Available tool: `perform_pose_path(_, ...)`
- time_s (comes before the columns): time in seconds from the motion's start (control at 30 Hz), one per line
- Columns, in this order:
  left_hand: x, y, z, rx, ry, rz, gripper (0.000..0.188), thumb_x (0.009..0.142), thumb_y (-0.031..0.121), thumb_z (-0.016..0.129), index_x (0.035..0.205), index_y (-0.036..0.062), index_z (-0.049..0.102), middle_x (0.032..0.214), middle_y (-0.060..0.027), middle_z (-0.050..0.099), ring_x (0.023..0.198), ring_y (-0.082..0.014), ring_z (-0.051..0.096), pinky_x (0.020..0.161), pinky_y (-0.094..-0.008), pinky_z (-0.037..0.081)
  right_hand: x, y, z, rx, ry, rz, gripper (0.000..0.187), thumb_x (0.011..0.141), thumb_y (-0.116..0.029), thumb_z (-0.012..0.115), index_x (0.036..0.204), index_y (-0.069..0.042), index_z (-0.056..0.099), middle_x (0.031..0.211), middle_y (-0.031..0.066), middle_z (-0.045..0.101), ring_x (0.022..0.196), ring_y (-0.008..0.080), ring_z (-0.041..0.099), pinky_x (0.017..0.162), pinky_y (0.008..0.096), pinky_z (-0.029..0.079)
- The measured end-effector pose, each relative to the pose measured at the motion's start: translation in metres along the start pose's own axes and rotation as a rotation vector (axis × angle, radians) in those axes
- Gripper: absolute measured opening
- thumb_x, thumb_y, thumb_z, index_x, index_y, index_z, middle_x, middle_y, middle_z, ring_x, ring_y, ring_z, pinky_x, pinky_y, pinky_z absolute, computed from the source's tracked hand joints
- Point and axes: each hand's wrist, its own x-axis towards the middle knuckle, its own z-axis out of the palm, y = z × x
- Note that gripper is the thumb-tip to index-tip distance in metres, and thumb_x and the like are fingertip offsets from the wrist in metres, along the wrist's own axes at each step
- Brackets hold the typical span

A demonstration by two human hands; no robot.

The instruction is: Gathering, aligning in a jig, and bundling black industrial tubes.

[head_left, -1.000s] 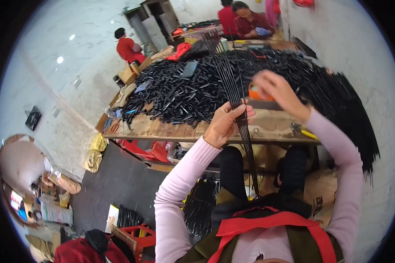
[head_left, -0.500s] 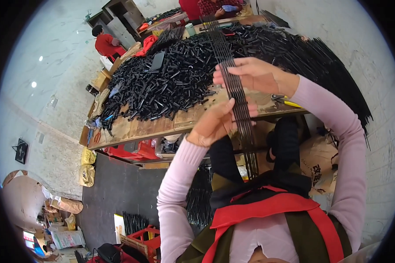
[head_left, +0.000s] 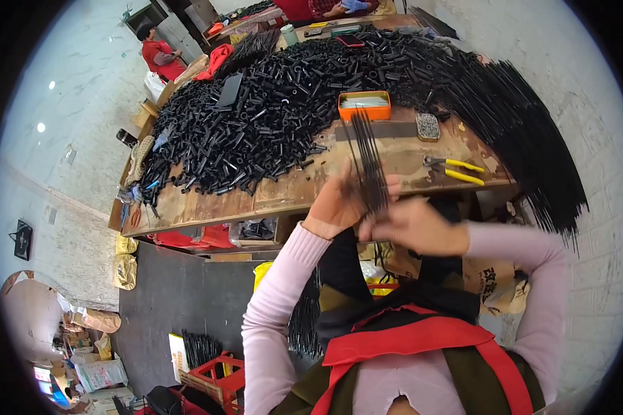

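A bundle of thin black rods [head_left: 368, 166] stands tilted between my hands, its far ends fanned a little and its near ends hidden by my right hand. My left hand [head_left: 333, 206] is wrapped round it from the left, with fingertips showing past its right side. Against the lower part of the bundle, my right hand [head_left: 422, 227] is curled, its fingers blurred by motion. Just beyond the rods' tips is an orange box [head_left: 365, 115] holding pale, thin pieces. Yellow-handled pliers [head_left: 457, 171] lie on the table to the right of my hands.
A large heap of short black tubes [head_left: 256, 117] covers much of the wooden table [head_left: 270, 199]. Long black rods [head_left: 526, 138] hang over its right edge. A small tin [head_left: 428, 127] sits near the box. A person in red [head_left: 160, 57] stands at the far left; another's gloved hand shows at the back.
My right hand has come down and nearer from the bundle's upper part to its lower part. The bundle has tipped and looks shorter, uncovering the orange box and the tin. My view has shifted slightly.
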Motion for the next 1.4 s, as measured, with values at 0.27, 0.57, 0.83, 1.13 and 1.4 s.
perform_pose_path(0.27, 0.079, 0.075, -0.113, 0.344, 0.374, 0.176, 0.055, 0.104, 0.043, 0.047, 0.14, 0.0018, 0.044, 0.135, -0.0202, 0.057, 0.124, -0.0309, 0.057, 0.102, -0.044, 0.048, 0.034, 0.061, -0.003, 0.167, -0.033, 0.236, 0.019, 0.097, -0.008, 0.062, 0.11, 0.001, 0.07, 0.102, 0.0078, 0.075, 0.097, 0.0112, 0.069, 0.087, 0.0278, 0.054)
perform_pose_path(0.57, -0.016, 0.015, -0.005, 1.092, 0.574, 0.155, 0.027, 0.088, 0.002, 0.071, 0.115, -0.0025, 0.068, 0.105, -0.0101, 0.073, 0.09, -0.0127, 0.067, 0.077, -0.0263, 0.054, 0.047, 0.107, -0.006, -0.016, 0.246, 0.039, 0.029, 0.093, -0.014, 0.066, 0.121, -0.007, 0.068, 0.086, 0.0186, 0.068, 0.072, 0.0259, 0.066, 0.068, 0.0346, 0.049)
perform_pose_path(0.83, -0.004, 0.013, 0.085, 0.87, 0.558, 0.486, 0.021, 0.093, -0.004, 0.061, 0.114, -0.0062, 0.064, 0.109, -0.0198, 0.07, 0.096, -0.0245, 0.07, 0.087, -0.0345, 0.059, 0.043, 0.102, 0.0, 0.014, 0.196, 0.038, 0.018, 0.092, -0.007, 0.067, 0.108, -0.001, 0.069, 0.091, 0.0098, 0.073, 0.084, 0.0149, 0.07, 0.073, 0.0302, 0.053)
perform_pose_path(1.13, -0.001, 0.0, 0.068, 0.855, 0.52, 0.592, 0.021, 0.092, -0.006, 0.063, 0.113, -0.0067, 0.064, 0.108, -0.0186, 0.07, 0.102, -0.0255, 0.069, 0.094, -0.037, 0.057, 0.025, 0.073, -0.054, -0.177, 0.134, -0.007, 0.038, 0.088, -0.023, 0.072, 0.12, -0.004, 0.065, 0.114, 0.016, 0.069, 0.103, 0.0274, 0.068, 0.086, 0.0355, 0.054)
perform_pose_path(1.4, 0.015, -0.005, 0.047, 0.878, 0.466, 0.591, 0.02, 0.092, -0.005, 0.063, 0.112, -0.0053, 0.062, 0.112, -0.0201, 0.069, 0.106, -0.0291, 0.067, 0.095, -0.0433, 0.057, 0.046, 0.14, -0.1, -1.306, 0.093, -0.134, 0.014, 0.079, -0.01, 0.062, 0.089, -0.001, 0.064, 0.084, 0.011, 0.065, 0.08, 0.0274, 0.067, 0.063, 0.0366, 0.053)
